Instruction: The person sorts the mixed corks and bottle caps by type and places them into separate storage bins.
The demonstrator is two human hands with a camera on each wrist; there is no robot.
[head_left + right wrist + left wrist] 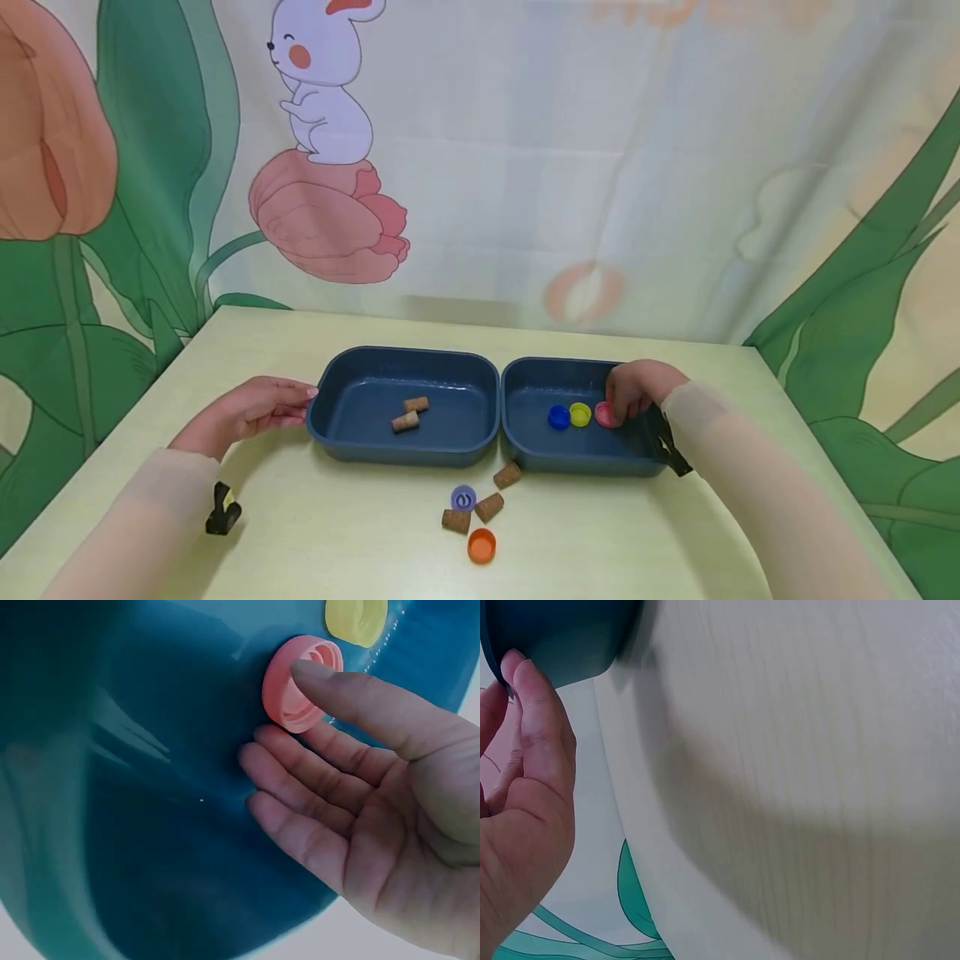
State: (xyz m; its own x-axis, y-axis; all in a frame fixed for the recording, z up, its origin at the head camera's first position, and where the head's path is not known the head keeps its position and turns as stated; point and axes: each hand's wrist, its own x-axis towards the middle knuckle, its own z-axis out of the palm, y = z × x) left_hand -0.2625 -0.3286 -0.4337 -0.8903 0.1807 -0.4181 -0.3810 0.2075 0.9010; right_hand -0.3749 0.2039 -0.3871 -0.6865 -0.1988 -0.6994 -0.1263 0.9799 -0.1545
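Observation:
My left hand (258,408) pinches the left rim of a dark blue tray (405,457); in the left wrist view my fingertips lie against this tray (585,645) at its rim. Two corks (406,422) lie inside it. In the second blue tray (585,463), my right hand (636,390) reaches down and holds a pink bottle cap (606,414). Its thumb presses inside the tilted pink cap (277,686) in the right wrist view, the index finger behind it. Beside that cap lie a yellow cap (580,414) and a blue cap (558,417).
In front of the trays, on the pale wooden table (360,533), lie a purple cap (463,498), an orange cap (482,546) and three corks (490,507). The two trays stand side by side. A printed curtain (480,208) hangs behind the table.

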